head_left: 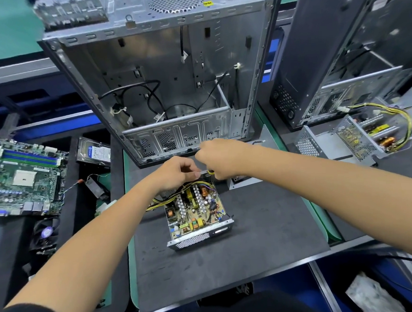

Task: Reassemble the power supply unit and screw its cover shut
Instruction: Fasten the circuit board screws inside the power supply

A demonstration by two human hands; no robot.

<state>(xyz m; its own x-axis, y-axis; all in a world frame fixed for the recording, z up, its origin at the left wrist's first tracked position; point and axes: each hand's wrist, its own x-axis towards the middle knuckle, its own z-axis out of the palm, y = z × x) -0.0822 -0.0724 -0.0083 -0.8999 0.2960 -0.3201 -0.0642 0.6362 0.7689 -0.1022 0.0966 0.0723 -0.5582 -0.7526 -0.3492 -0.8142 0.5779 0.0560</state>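
Head view, PSU: PSU (197, 213) sat open on the grey mat (230, 262), centre, just in front of the case (162, 86). Board, coils, caps & heatsinks all exposed; yellow wires (163, 200) spilled off its left-far corner.
Head view, L hand: left hand (177, 173) at the PSU's far edge, fingers curled, thumb & forefinger pinching a small pale piece; couldn't tell what it was.
Head view, R hand: right hand (218, 158) just beside the left, fingers curled round a tool w/ a yellow-black handle (210, 172), prob. a screwdriver; tip hidden.
Head view, cover: grey metal piece (244, 180) lay on the mat under the R wrist, touching-near the PSU; may have been the cover, not sure.
Progress, judged: early. Board seated in the tray, but no cover on & no cover screws in. Left: finish work at the far edge, tuck wires, fit cover, drive screws.
Head view, others: motherboard (25, 179) & hard drive (93, 151) on the left; 2nd open PSU (365, 136) far right by another case (338, 51).
Writing: drive label & a yellow sticker (207, 3) on the case top both too small to read. No brand legible anywhere.
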